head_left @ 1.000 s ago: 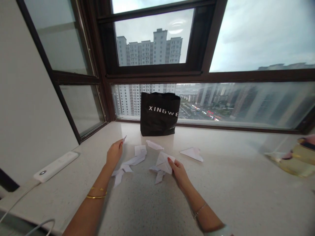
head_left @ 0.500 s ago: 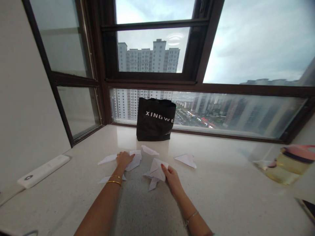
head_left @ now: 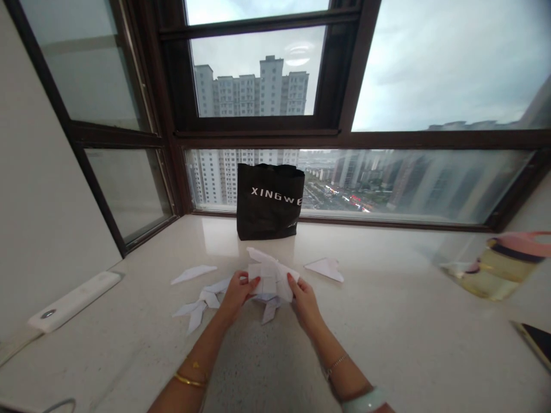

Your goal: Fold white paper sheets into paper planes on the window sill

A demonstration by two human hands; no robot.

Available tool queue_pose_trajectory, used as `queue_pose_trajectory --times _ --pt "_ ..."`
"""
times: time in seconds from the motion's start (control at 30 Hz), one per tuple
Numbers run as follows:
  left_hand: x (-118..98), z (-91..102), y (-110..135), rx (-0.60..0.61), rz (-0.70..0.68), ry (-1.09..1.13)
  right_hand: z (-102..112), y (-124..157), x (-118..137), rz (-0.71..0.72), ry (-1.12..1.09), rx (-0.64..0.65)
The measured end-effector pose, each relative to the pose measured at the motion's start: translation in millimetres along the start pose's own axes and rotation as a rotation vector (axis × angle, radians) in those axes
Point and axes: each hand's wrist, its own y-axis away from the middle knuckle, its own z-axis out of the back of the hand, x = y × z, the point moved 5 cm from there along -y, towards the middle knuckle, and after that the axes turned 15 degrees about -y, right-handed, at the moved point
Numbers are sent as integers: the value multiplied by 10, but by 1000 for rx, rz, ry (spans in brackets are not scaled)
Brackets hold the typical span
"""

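My left hand (head_left: 238, 291) and my right hand (head_left: 302, 296) both grip a folded white paper piece (head_left: 272, 278) just above the pale stone counter (head_left: 387, 321), one hand at each side, fingers closed on its edges. Under it lies another folded paper shape (head_left: 269, 310). To the left lie a long folded paper shape (head_left: 200, 303) and a thin paper strip (head_left: 193, 273). A paper plane (head_left: 326, 268) lies to the right. A black bag with white letters (head_left: 269, 201) stands behind, against the window.
A white power bank (head_left: 71, 301) with a cable lies at the left by the wall. A yellowish bottle with a pink lid (head_left: 501, 264) lies at the right edge. A dark phone corner (head_left: 536, 341) shows at far right. Window frames close off the back.
My left hand left the papers on the left and came to the middle. Both hands now hold the same folded paper, raised slightly off the counter.
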Motion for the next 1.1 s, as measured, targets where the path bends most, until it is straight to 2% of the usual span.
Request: queue_pose_trajectory --times 0.13,0.2,0.27,0.33,0.4,0.47,0.6,0.7,1.03,1.1 --pt "91 -74 58 112 3 -19 222 -37 217 131 -1 -190" --pt "98 -99 45 185 -28 -58 271 -38 306 157 -50 -222" --pt "105 -124 38 230 -46 -71 211 -24 339 128 -90 -162" --pt "102 -158 57 262 -46 -37 62 10 318 70 -55 -41" --pt "77 -207 102 312 -34 27 -101 57 264 36 62 80" --pt "33 -250 156 361 -23 84 -206 95 204 44 201 149" --pt "-27 -277 211 405 -14 121 -203 102 123 106 426 150" --pt "-29 -271 210 396 -6 151 -153 85 88 116 509 146" --pt "-16 -322 225 364 -56 -59 -147 102 31 68 452 132" --pt "6 -321 210 349 -70 -81 -118 89 14 64 448 95"
